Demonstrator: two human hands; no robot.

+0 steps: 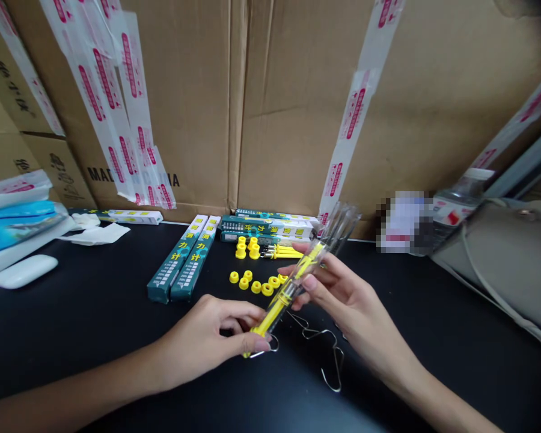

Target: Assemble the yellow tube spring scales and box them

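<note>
Both my hands hold one clear plastic tube with a yellow inner rod [297,278], tilted from lower left to upper right above the black table [94,313]. My left hand [211,337] pinches its lower yellow end, where a wire hook sticks out. My right hand [338,294] grips the tube's middle with closed fingers. Several yellow caps [256,284] lie just behind the tube. Bent wire hooks [329,355] lie on the table under my right hand.
Two long green boxes [184,258] lie left of the caps, more green boxes [270,225] and yellow rods [282,251] behind them. A white mouse [24,270] and blue packets [13,222] sit far left. Cardboard cartons [252,102] wall the back. A grey bag [509,264] lies at right.
</note>
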